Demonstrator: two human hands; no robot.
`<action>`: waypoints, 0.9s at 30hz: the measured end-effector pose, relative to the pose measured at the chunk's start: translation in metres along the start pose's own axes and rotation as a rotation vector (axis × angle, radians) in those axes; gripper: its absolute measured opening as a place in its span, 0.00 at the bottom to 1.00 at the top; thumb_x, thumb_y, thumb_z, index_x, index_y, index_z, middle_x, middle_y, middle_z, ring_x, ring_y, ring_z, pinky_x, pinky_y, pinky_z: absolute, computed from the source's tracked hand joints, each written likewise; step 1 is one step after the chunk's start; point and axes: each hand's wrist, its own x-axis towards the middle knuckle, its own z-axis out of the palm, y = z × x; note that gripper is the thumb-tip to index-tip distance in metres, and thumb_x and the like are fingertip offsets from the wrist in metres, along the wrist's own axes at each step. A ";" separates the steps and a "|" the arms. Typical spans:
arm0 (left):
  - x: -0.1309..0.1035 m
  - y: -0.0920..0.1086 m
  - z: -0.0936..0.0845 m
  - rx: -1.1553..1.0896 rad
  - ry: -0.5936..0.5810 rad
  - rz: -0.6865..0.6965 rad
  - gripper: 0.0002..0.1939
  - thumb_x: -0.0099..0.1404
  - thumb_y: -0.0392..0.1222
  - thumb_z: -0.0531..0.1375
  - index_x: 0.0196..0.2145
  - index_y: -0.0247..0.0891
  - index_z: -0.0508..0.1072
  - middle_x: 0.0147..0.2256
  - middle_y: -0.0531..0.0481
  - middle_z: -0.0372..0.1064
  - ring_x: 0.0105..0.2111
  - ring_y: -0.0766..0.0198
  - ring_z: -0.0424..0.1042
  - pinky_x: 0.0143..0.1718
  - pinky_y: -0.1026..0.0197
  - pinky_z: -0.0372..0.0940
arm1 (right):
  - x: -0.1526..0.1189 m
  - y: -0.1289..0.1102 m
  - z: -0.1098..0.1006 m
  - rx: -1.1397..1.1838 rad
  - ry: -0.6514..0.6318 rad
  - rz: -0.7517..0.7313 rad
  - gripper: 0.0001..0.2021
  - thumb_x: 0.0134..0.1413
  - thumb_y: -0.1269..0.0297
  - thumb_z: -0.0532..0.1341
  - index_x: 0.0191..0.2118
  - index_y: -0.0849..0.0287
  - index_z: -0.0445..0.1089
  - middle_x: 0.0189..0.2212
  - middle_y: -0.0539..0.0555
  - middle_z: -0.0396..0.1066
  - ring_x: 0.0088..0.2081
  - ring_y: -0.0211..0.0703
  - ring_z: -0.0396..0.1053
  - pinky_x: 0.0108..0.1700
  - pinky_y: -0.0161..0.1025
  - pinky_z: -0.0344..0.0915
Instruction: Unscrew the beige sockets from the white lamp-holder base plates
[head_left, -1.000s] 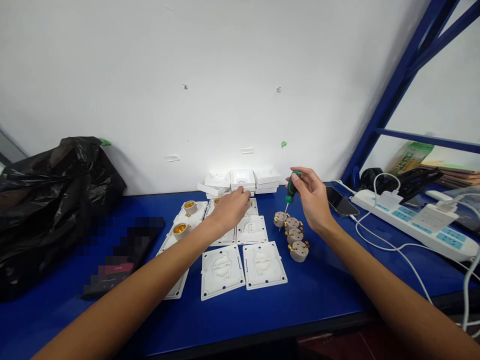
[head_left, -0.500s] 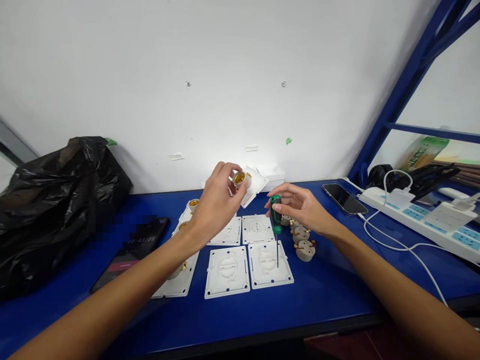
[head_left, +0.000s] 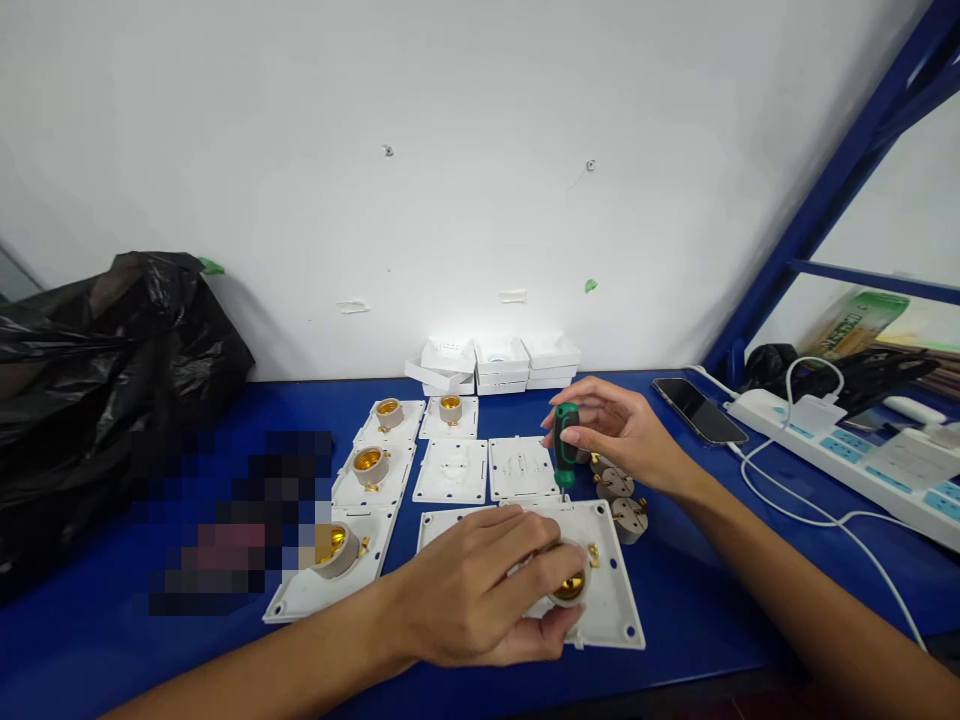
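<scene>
My left hand has its fingers curled around a round lamp socket with a brass-coloured inside. The socket sits on a square white plate, held low near the table's front; my fingers cover part of both. My right hand grips a green and black screwdriver upright, tip down, just behind that plate; the tip is hidden. Flat white plates lie in the middle. On the left, several plates carry sockets, one of them a socket facing up. Loose sockets stand beside my right wrist.
White boxes are stacked against the wall. A black plastic bag fills the left side. At right lie a phone, a power strip and white cables. A blue metal frame rises behind them.
My left hand has come from the back of the table to the front, bringing the socket with its plate. My right hand stays at about the same place with the screwdriver. The view has shifted slightly.
</scene>
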 end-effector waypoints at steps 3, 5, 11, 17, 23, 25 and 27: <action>0.000 -0.001 0.000 -0.019 -0.068 -0.017 0.13 0.74 0.37 0.56 0.54 0.37 0.61 0.36 0.47 0.74 0.34 0.60 0.76 0.37 0.59 0.76 | 0.002 0.003 0.001 -0.017 0.075 -0.029 0.12 0.56 0.65 0.72 0.45 0.52 0.75 0.38 0.51 0.81 0.40 0.45 0.82 0.41 0.41 0.79; -0.002 -0.002 -0.001 -0.023 -0.095 -0.023 0.12 0.75 0.36 0.56 0.54 0.36 0.61 0.37 0.46 0.74 0.35 0.60 0.76 0.39 0.59 0.75 | 0.003 0.005 0.001 -0.038 0.138 -0.068 0.12 0.54 0.66 0.72 0.44 0.53 0.75 0.38 0.51 0.81 0.39 0.45 0.82 0.43 0.43 0.80; -0.006 -0.003 0.000 -0.058 -0.170 -0.055 0.10 0.76 0.39 0.56 0.53 0.37 0.62 0.39 0.46 0.72 0.34 0.61 0.73 0.37 0.60 0.73 | 0.003 0.005 0.002 -0.143 0.269 -0.167 0.14 0.53 0.66 0.73 0.45 0.53 0.74 0.37 0.52 0.80 0.39 0.47 0.82 0.44 0.46 0.81; -0.007 -0.007 0.003 -0.077 -0.285 -0.111 0.10 0.76 0.40 0.56 0.53 0.37 0.63 0.43 0.46 0.71 0.38 0.60 0.75 0.41 0.59 0.72 | 0.002 0.003 0.003 -0.232 0.321 -0.239 0.13 0.56 0.65 0.72 0.46 0.53 0.73 0.38 0.53 0.79 0.42 0.49 0.81 0.46 0.49 0.81; -0.005 -0.009 0.004 -0.075 -0.421 -0.259 0.10 0.76 0.42 0.58 0.53 0.38 0.66 0.47 0.44 0.71 0.43 0.55 0.76 0.45 0.55 0.73 | 0.002 0.003 0.004 -0.296 0.335 -0.300 0.13 0.57 0.66 0.71 0.47 0.53 0.73 0.40 0.53 0.77 0.43 0.49 0.80 0.46 0.50 0.80; -0.004 -0.008 0.003 -0.070 -0.421 -0.321 0.10 0.76 0.42 0.59 0.52 0.39 0.67 0.47 0.45 0.71 0.43 0.55 0.76 0.45 0.55 0.72 | 0.002 0.002 0.005 -0.306 0.341 -0.308 0.12 0.57 0.66 0.71 0.46 0.53 0.73 0.39 0.52 0.76 0.43 0.49 0.80 0.46 0.50 0.80; -0.003 -0.006 0.003 -0.070 -0.415 -0.388 0.11 0.75 0.43 0.61 0.52 0.39 0.68 0.46 0.46 0.71 0.43 0.55 0.75 0.45 0.54 0.72 | 0.001 0.002 0.006 -0.319 0.358 -0.314 0.12 0.56 0.66 0.71 0.46 0.53 0.73 0.39 0.53 0.76 0.42 0.49 0.80 0.46 0.51 0.79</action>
